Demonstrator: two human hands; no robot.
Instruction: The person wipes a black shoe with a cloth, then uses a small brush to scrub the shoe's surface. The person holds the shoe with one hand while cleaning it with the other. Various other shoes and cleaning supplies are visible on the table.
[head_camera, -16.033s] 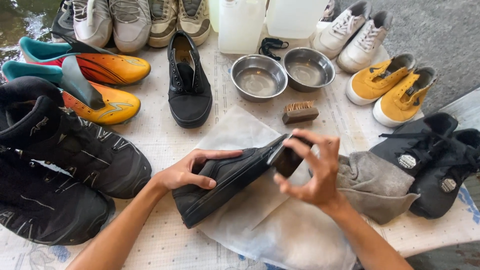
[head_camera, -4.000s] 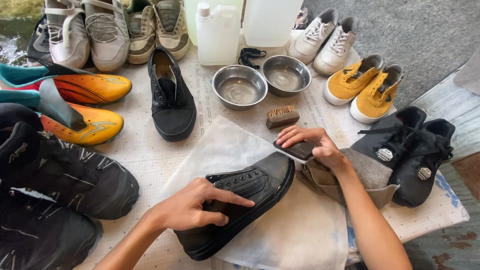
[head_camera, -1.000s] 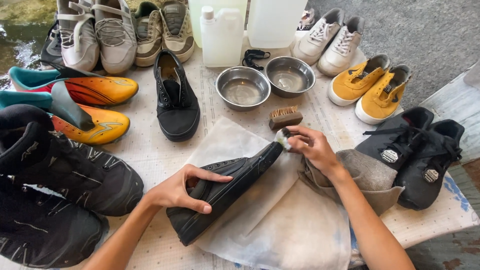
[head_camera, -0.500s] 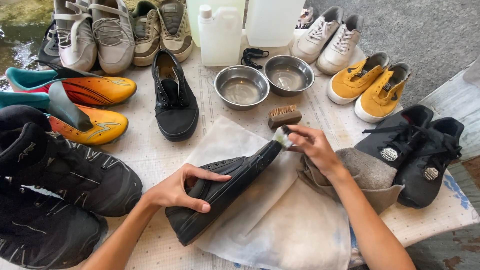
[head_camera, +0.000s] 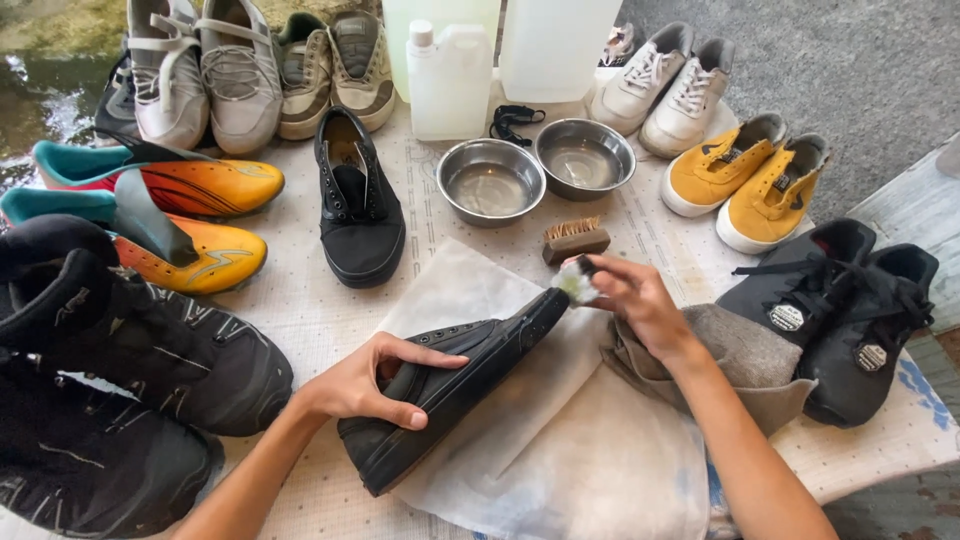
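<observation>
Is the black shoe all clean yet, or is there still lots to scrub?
Not finished. The left hand steadies the black sneaker on the white cloth, while the right hand scrubs its toe with a small brush. Its side already looks dark and even. Its partner, the other black sneaker, sits untouched by the steel bowls.

Soft, even daylight, sharp focus

Shadows are faint; the steel bowls (head_camera: 491, 180) carry mild glare, the right hand (head_camera: 640, 300) blurs slightly, and far edges bend.
</observation>
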